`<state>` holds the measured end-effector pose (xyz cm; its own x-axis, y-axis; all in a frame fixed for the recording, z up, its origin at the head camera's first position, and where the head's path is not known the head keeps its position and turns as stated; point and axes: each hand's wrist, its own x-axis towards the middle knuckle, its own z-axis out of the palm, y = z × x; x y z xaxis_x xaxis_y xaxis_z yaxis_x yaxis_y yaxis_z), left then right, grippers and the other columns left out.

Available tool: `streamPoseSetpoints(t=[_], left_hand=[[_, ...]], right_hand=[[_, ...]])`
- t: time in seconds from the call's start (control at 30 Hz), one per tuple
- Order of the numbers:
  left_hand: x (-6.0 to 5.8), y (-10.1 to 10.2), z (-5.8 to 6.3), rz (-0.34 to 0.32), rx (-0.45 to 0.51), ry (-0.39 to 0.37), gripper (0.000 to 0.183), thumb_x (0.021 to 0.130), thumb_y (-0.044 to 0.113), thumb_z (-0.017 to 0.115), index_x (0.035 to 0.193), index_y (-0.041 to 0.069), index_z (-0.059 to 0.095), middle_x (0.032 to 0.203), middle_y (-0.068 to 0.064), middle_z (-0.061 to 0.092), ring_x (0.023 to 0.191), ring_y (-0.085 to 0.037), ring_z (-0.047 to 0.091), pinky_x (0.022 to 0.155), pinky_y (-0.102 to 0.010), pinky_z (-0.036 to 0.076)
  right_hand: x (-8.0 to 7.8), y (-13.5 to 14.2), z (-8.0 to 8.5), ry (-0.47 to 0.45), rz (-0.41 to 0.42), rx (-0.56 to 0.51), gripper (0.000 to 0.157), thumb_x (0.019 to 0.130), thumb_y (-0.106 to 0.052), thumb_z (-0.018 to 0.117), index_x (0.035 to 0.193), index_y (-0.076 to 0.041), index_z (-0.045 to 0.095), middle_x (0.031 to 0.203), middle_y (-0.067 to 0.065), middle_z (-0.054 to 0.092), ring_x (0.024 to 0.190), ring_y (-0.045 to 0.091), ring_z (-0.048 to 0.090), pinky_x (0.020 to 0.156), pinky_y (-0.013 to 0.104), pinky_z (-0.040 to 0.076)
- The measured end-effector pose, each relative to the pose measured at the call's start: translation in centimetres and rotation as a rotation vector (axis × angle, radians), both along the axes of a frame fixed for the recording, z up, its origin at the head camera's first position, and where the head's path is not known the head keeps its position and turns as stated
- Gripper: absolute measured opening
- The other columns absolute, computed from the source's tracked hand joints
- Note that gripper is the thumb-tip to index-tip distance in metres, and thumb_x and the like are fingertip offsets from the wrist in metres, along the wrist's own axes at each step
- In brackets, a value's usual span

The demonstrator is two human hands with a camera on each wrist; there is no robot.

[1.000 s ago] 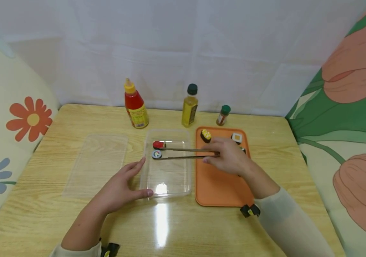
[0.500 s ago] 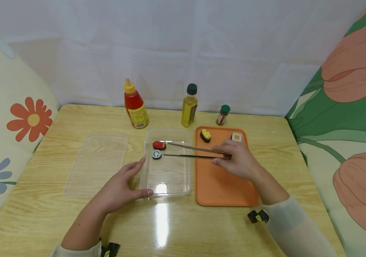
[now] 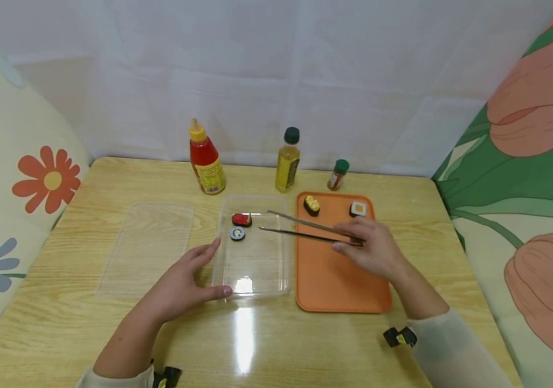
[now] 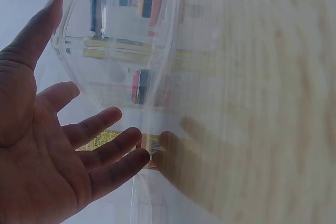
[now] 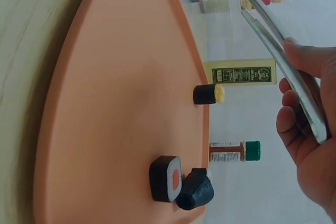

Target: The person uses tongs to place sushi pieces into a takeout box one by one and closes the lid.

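My right hand (image 3: pixel 373 248) holds long metal tweezers (image 3: pixel 305 223), their tips apart and nothing between them, over the right side of a clear plastic box (image 3: pixel 257 264). Inside the box lie a red-topped sushi piece (image 3: pixel 241 219) and a round sushi roll (image 3: pixel 237 233). My left hand (image 3: pixel 186 280) is spread at the box's left side, thumb by the near corner. An orange tray (image 3: pixel 334 285) under my right hand bears a yellow-topped sushi piece (image 3: pixel 311 205) and a squarish roll (image 3: pixel 357 209). A dark cone-shaped piece (image 5: pixel 196 190), visible in the right wrist view, is hidden in the head view.
A clear flat lid (image 3: pixel 147 248) lies left of the box. Behind stand a red sauce bottle (image 3: pixel 207 167), an oil bottle (image 3: pixel 287 164) and a small green-capped spice jar (image 3: pixel 338 175). A white cloth (image 3: pixel 257 81) hangs behind the table.
My right hand has moved right with the tweezers, whose tips have opened and drawn away from the round roll, leaving it in the box. My left hand stays in place.
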<state>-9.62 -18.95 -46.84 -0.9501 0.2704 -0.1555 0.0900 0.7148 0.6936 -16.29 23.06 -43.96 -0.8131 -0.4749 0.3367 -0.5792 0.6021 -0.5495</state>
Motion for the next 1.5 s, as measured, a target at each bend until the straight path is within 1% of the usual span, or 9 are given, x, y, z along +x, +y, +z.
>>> streamPoseSetpoints(t=[0.33, 0.43, 0.57, 0.7, 0.87, 1.1, 1.23, 1.37, 1.5], left_hand=[[0.0, 0.0, 0.1, 0.002, -0.001, -0.004, 0.115, 0.075, 0.071, 0.081, 0.166, 0.025, 0.028, 0.162, -0.020, 0.034, 0.144, -0.051, 0.036, 0.111, -0.072, 0.033], [0.0, 0.0, 0.1, 0.003, 0.003, -0.005, 0.115, 0.075, 0.071, 0.081, 0.166, 0.024, 0.028, 0.162, -0.020, 0.034, 0.144, -0.051, 0.036, 0.111, -0.071, 0.033], [0.1, 0.1, 0.1, 0.005, 0.003, -0.007, 0.114, 0.076, 0.066, 0.083, 0.166, 0.024, 0.028, 0.162, -0.020, 0.034, 0.144, -0.051, 0.036, 0.111, -0.072, 0.033], [0.1, 0.1, 0.2, 0.010, 0.000, -0.015, 0.112, 0.077, 0.062, 0.085, 0.166, 0.025, 0.027, 0.162, -0.020, 0.034, 0.144, -0.052, 0.036, 0.111, -0.072, 0.033], [0.2, 0.1, 0.2, 0.012, -0.002, -0.018, 0.113, 0.076, 0.066, 0.083, 0.166, 0.026, 0.027, 0.163, -0.020, 0.033, 0.144, -0.052, 0.036, 0.111, -0.072, 0.033], [0.1, 0.0, 0.1, 0.009, 0.000, -0.019, 0.114, 0.076, 0.068, 0.082, 0.166, 0.026, 0.027, 0.163, -0.020, 0.033, 0.144, -0.052, 0.035, 0.111, -0.073, 0.033], [0.1, 0.1, 0.3, 0.004, 0.001, -0.012, 0.114, 0.076, 0.069, 0.081, 0.166, 0.025, 0.026, 0.162, -0.020, 0.034, 0.144, -0.052, 0.036, 0.111, -0.072, 0.033], [0.1, 0.2, 0.5, 0.003, 0.008, -0.012, 0.114, 0.077, 0.068, 0.081, 0.166, 0.025, 0.026, 0.161, -0.020, 0.035, 0.143, -0.052, 0.037, 0.111, -0.072, 0.033], [0.1, 0.2, 0.6, 0.001, 0.008, -0.007, 0.113, 0.078, 0.067, 0.082, 0.166, 0.024, 0.027, 0.160, -0.021, 0.036, 0.143, -0.052, 0.037, 0.111, -0.072, 0.033]], right_hand=[[0.3, 1.5, -1.0, 0.025, -0.054, -0.046, 0.034, 0.086, -0.014, 0.087, 0.119, -0.007, 0.078, 0.094, -0.001, 0.065, 0.068, 0.009, 0.050, 0.056, 0.025, 0.045], [0.4, 1.9, -1.2, 0.031, -0.070, -0.059, 0.034, 0.086, -0.013, 0.087, 0.117, -0.007, 0.078, 0.101, 0.001, 0.068, 0.071, 0.009, 0.054, 0.058, 0.023, 0.048], [0.5, 2.5, -1.4, 0.048, -0.088, -0.078, 0.035, 0.083, -0.010, 0.088, 0.117, -0.004, 0.078, 0.107, 0.004, 0.071, 0.078, 0.010, 0.061, 0.064, 0.019, 0.052], [0.5, 3.0, -1.6, 0.074, -0.099, -0.089, 0.035, 0.081, -0.006, 0.089, 0.114, -0.002, 0.078, 0.099, 0.008, 0.071, 0.076, 0.010, 0.061, 0.064, 0.015, 0.051], [0.6, 3.5, -1.7, 0.099, -0.114, -0.092, 0.034, 0.080, -0.004, 0.090, 0.112, -0.001, 0.078, 0.091, 0.007, 0.068, 0.071, 0.009, 0.058, 0.061, 0.013, 0.048], [0.5, 4.2, -2.2, 0.120, -0.157, -0.084, 0.036, 0.079, -0.004, 0.090, 0.112, 0.002, 0.078, 0.093, 0.014, 0.070, 0.073, 0.012, 0.062, 0.063, 0.011, 0.048], [0.4, 4.5, -2.5, 0.128, -0.198, -0.073, 0.035, 0.078, -0.004, 0.091, 0.110, 0.003, 0.078, 0.093, 0.013, 0.071, 0.074, 0.013, 0.062, 0.064, 0.010, 0.047], [0.3, 4.9, -2.9, 0.117, -0.235, -0.057, 0.034, 0.079, -0.007, 0.091, 0.111, 0.000, 0.078, 0.095, 0.013, 0.072, 0.077, 0.016, 0.065, 0.066, 0.014, 0.050], [0.3, 5.1, -3.1, 0.110, -0.261, -0.031, 0.035, 0.081, -0.009, 0.090, 0.113, -0.001, 0.078, 0.097, 0.013, 0.072, 0.079, 0.020, 0.066, 0.064, 0.027, 0.053]])
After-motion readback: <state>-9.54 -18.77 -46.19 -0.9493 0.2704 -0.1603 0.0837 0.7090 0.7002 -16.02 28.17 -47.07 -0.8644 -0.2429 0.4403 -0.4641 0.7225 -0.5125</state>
